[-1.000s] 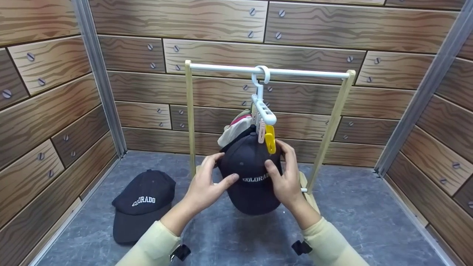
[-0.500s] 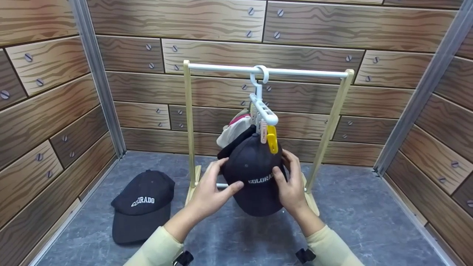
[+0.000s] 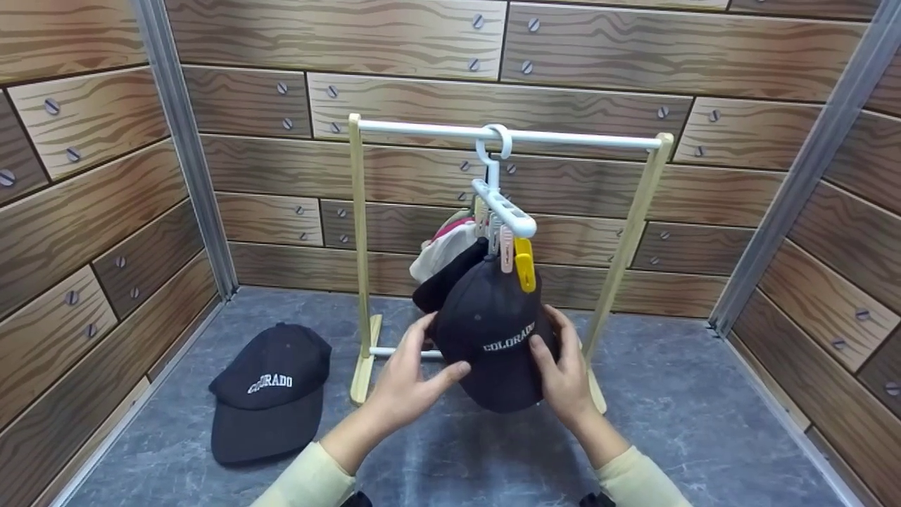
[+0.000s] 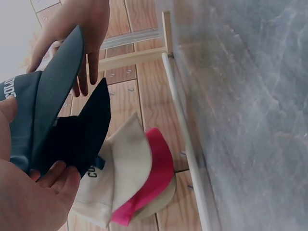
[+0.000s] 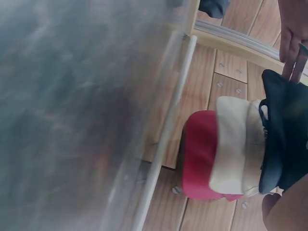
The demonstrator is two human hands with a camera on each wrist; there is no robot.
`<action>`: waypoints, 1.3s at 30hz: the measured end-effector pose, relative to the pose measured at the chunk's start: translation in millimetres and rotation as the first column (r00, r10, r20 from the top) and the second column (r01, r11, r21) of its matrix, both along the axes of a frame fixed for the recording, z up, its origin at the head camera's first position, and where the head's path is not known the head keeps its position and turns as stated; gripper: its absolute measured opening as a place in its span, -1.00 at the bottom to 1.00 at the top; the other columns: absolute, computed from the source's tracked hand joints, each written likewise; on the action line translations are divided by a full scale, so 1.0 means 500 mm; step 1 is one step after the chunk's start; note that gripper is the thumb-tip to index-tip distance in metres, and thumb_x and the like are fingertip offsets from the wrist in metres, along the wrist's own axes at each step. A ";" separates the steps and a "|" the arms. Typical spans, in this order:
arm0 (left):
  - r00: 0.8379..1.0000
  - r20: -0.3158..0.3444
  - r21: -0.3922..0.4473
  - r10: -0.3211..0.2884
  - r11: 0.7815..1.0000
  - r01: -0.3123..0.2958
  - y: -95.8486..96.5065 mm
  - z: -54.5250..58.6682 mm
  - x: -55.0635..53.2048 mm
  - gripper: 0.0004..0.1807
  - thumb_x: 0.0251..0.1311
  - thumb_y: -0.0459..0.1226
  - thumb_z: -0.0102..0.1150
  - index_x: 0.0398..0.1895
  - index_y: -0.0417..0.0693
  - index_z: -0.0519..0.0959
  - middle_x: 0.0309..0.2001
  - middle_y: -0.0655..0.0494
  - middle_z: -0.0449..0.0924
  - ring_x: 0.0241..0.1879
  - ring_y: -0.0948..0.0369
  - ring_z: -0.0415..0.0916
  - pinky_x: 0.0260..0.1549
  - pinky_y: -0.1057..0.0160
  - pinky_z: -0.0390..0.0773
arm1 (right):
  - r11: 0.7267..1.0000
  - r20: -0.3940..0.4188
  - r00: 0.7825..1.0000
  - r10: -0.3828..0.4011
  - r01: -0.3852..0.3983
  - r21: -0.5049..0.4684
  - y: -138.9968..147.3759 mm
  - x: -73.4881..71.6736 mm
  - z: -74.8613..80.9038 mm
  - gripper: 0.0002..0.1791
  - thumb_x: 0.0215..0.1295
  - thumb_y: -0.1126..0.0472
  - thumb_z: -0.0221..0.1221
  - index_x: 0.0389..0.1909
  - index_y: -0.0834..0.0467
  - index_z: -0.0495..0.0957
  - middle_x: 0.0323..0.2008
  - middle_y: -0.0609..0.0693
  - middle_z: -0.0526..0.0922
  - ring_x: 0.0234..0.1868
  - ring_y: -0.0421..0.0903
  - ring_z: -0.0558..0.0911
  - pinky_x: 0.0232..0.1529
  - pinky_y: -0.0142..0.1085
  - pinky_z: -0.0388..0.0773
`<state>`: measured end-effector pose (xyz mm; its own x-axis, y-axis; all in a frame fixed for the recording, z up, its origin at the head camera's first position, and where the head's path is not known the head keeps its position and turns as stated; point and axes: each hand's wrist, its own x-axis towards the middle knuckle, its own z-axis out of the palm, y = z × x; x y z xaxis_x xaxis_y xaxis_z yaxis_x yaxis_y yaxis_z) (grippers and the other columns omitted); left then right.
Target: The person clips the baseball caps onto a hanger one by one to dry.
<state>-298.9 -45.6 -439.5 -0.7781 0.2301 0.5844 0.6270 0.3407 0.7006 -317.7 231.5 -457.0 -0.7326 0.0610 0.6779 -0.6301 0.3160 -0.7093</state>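
Observation:
A dark baseball cap (image 3: 493, 313) with COLORADO across its front hangs under a white hanger (image 3: 510, 211), near a yellow clothespin (image 3: 525, 267) and a pale pink one (image 3: 507, 250). My left hand (image 3: 402, 386) holds the cap's left side, thumb at the brim's edge and fingertips round the side. On the right side my right hand (image 3: 569, 380) has its thumb on the front by the lettering, its other fingers mostly hidden behind. Directly behind hang another dark cap (image 3: 438, 289), a beige cap (image 4: 127, 154) and a pink cap (image 4: 161, 168).
The hanger hooks over the white bar (image 3: 422, 129) of a wooden stand (image 3: 360, 246). Another dark COLORADO cap (image 3: 274, 373) lies on the grey floor (image 3: 697, 422) at left. Plank-patterned walls (image 3: 774, 49) enclose the back and sides.
Both hands have slid lower and a little rightward along the cap. The cap's front and the hanger's near end have swung slightly right, bringing the whole lettering into view.

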 end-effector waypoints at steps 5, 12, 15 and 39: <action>1.000 0.006 -0.010 0.000 1.000 0.000 0.004 -0.013 0.000 -0.08 0.43 0.08 0.50 0.65 -0.18 0.34 0.52 -0.10 0.50 0.47 -0.04 0.50 0.45 -0.21 0.46 | 0.999 -0.008 1.000 -0.022 0.022 0.025 0.013 0.005 -0.021 -0.42 0.61 0.36 0.18 0.57 0.35 0.36 0.38 0.27 0.55 0.31 -0.06 0.55 0.34 -0.43 0.40; 0.996 0.085 -0.030 -0.008 0.999 0.011 0.006 -0.015 0.007 -0.11 0.46 0.16 0.43 0.63 -0.13 0.36 0.45 -0.08 0.53 0.48 -0.07 0.48 0.45 -0.22 0.45 | 0.999 -0.026 0.999 0.048 -0.048 0.003 0.025 0.002 -0.036 -0.44 0.59 0.45 0.16 0.54 0.40 0.35 0.29 0.26 0.53 0.20 -0.12 0.60 0.18 -0.41 0.58; 0.995 0.101 -0.021 -0.022 0.999 0.024 0.010 -0.017 0.010 -0.11 0.47 0.16 0.42 0.63 -0.12 0.35 0.45 -0.06 0.53 0.48 -0.06 0.47 0.45 -0.21 0.45 | 0.999 -0.028 0.999 0.045 -0.045 0.018 0.026 0.005 -0.038 -0.45 0.59 0.45 0.17 0.52 0.41 0.36 0.28 0.23 0.51 0.20 -0.15 0.58 0.19 -0.44 0.55; 0.987 0.156 -0.090 -0.039 0.995 0.053 0.013 -0.067 0.006 -0.13 0.49 0.16 0.39 0.58 -0.23 0.39 0.42 -0.16 0.55 0.38 -0.11 0.57 0.34 -0.17 0.59 | 0.982 0.332 0.939 0.086 -0.137 0.133 0.033 0.033 -0.066 -0.11 0.50 0.18 0.40 0.70 0.30 0.21 0.55 0.31 0.46 0.51 0.29 0.51 0.53 0.21 0.38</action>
<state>-296.1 -39.2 -472.8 -0.8442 0.3158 0.4331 0.5310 0.3823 0.7562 -301.4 248.1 -490.1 -0.9095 -0.1188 0.3984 -0.4125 0.3765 -0.8295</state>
